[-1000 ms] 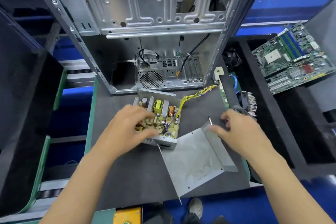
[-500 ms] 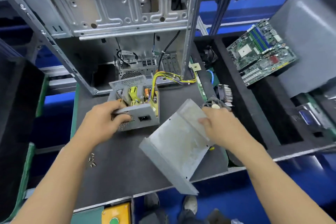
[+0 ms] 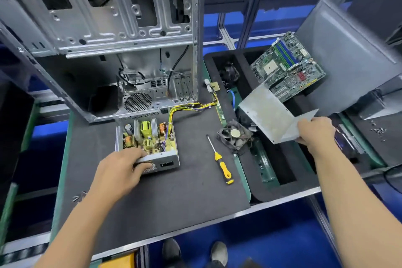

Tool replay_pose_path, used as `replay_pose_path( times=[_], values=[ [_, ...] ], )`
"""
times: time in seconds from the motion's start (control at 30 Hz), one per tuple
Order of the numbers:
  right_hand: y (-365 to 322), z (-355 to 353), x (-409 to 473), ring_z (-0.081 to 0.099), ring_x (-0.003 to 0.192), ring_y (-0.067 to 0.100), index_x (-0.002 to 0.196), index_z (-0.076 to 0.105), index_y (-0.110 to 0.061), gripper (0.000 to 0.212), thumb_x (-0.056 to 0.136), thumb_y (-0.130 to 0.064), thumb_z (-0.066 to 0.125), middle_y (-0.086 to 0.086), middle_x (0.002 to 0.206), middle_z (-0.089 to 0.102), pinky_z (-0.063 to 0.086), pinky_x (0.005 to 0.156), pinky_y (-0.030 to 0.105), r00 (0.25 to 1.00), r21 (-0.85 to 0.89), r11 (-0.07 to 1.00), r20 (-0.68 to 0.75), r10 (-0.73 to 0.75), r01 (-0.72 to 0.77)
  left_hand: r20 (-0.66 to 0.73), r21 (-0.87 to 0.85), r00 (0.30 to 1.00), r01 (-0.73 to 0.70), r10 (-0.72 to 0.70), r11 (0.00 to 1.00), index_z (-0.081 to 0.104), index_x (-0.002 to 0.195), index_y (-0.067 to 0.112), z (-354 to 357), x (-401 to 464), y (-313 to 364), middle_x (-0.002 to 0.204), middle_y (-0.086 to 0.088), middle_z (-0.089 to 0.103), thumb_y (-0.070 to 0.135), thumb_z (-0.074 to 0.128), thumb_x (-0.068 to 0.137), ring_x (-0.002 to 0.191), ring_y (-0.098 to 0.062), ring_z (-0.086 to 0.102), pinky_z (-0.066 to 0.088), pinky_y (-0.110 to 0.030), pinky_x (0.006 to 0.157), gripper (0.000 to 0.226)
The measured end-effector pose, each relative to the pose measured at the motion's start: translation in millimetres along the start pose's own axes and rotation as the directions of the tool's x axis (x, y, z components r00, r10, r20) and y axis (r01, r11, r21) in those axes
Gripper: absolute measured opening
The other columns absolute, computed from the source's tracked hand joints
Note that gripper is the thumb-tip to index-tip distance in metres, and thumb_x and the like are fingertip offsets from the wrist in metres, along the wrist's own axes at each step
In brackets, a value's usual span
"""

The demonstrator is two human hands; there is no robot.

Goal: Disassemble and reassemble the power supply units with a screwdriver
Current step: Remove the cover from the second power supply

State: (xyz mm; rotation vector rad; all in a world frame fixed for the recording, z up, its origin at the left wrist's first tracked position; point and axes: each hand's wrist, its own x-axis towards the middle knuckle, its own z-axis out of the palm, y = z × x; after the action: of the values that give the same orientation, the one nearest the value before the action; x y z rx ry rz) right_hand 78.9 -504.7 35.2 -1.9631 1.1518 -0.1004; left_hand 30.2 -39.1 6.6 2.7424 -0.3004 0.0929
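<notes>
The right hand [image 3: 316,130] pinches the near corner of the bent sheet-metal cover [image 3: 267,113], holding it in the air over the foam tray [image 3: 256,191] on the right, above the loose cooling fan [image 3: 235,135] and in front of the motherboard [image 3: 287,67]. The left hand [image 3: 120,172] curls its fingers over the near edge of the opened power supply unit [image 3: 150,137], which sits on the dark worktop [image 3: 174,198] just in front of the empty computer case [image 3: 113,35], its yellow wire bundle [image 3: 191,106] trailing off to the right. The cover looks light and stiff with thin, probably sharp edges, so an edge pinch suits it. The unit looks heavier and its exposed circuit board seems fragile, so the metal walls are the place to hold. A yellow-handled screwdriver [image 3: 219,159] lies between unit and fan. No writing or brand is legible.
</notes>
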Motion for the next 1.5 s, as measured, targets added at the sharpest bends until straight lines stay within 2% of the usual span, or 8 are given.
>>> replay_pose_path(
  times=[0.23,0.47,0.57,0.73,0.87,1.0,1.17,1.5],
  values=[
    [-20.9,33.6,22.2,0.071,0.073,0.035,0.083,0.064,0.004,0.027,0.081,-0.022,0.059,0.024,0.084,0.067,0.061,0.070,0.051,0.999,-0.015,1.000,0.035,0.018,-0.018,0.045,-0.017,0.998,0.041,-0.040,0.999,0.069,0.084,0.021,12.6,-9.8,9.0,0.078,0.011,0.067,0.021,0.086,0.077,0.075,-0.026,0.065,0.043,-0.030,0.058,0.018],
    [-1.8,42.9,11.3,0.046,0.118,0.041,0.131,0.039,-0.009,0.081,0.081,-0.070,0.055,0.019,0.133,0.045,0.039,0.092,0.048,0.976,-0.086,0.993,-0.194,-0.096,0.081,0.135,-0.104,0.982,0.144,-0.130,0.984,0.070,0.092,0.030,6.8,-12.2,11.4,0.085,0.023,0.066,0.035,0.083,0.080,0.083,-0.015,0.064,0.051,-0.033,0.071,0.019],
    [1.3,59.2,-34.4,0.038,0.111,0.037,0.127,0.046,-0.014,0.060,0.082,-0.051,0.060,0.017,0.123,0.042,0.032,0.090,0.044,0.782,-0.168,0.846,-0.323,-0.532,0.506,0.097,-0.332,0.974,0.226,-0.205,0.916,0.070,0.090,0.040,0.4,-11.4,11.3,0.091,0.028,0.070,0.028,0.077,0.086,0.086,0.002,0.065,0.047,-0.013,0.080,0.014],
    [-8.4,127.8,-132.9,0.048,0.104,0.018,0.118,0.060,-0.017,0.037,0.087,-0.031,0.073,-0.004,0.109,0.053,0.039,0.091,0.032,0.339,0.066,0.379,0.326,-0.883,0.923,-0.081,-0.569,0.803,0.449,-0.590,0.689,0.070,0.090,0.034,-7.5,-2.7,-12.7,0.086,0.014,0.073,0.028,0.065,0.095,0.087,-0.007,0.068,0.051,-0.021,0.083,0.009],
    [-28.9,177.8,-169.8,0.058,0.098,0.007,0.121,0.061,-0.021,0.033,0.091,-0.032,0.069,-0.009,0.110,0.062,0.047,0.092,0.027,0.514,0.163,0.693,0.556,-0.653,0.702,0.137,-0.571,0.721,0.618,-0.679,0.541,0.066,0.122,0.023,-0.3,10.7,-40.5,0.113,0.006,0.070,0.042,0.058,0.097,0.108,-0.016,0.065,0.048,-0.039,0.103,0.032],
    [-45.6,204.5,-175.7,0.057,0.085,-0.009,0.125,0.059,-0.017,0.043,0.089,-0.038,0.070,-0.009,0.102,0.064,0.043,0.070,0.002,0.727,0.219,0.899,0.530,-0.436,0.380,0.228,-0.564,0.766,0.607,-0.601,0.560,0.063,0.129,0.026,11.8,18.5,-38.7,0.108,0.016,0.067,0.045,0.056,0.098,0.104,-0.008,0.062,0.042,-0.018,0.085,0.036],
    [-57.2,221.2,-170.6,0.061,0.079,-0.003,0.103,0.068,-0.011,0.039,0.089,-0.048,0.066,-0.010,0.091,0.067,0.043,0.068,0.010,0.760,0.344,0.924,0.553,-0.342,0.165,0.222,-0.617,0.801,0.557,-0.556,0.556,0.061,0.114,0.043,13.2,21.4,-37.8,0.093,0.028,0.067,0.035,0.053,0.102,0.086,0.018,0.059,0.038,0.000,0.067,0.017],
    [-38.3,223.3,-166.3,0.060,0.078,0.022,0.088,0.061,-0.006,0.038,0.085,-0.043,0.066,0.003,0.079,0.065,0.051,0.093,0.050,0.793,0.419,0.905,0.527,-0.305,0.070,0.165,-0.490,0.865,0.488,-0.474,0.722,0.060,0.090,0.033,15.8,24.2,-37.0,0.054,0.017,0.052,0.029,0.047,0.104,0.053,-0.003,0.045,0.037,-0.012,0.051,0.020]
  ],
)
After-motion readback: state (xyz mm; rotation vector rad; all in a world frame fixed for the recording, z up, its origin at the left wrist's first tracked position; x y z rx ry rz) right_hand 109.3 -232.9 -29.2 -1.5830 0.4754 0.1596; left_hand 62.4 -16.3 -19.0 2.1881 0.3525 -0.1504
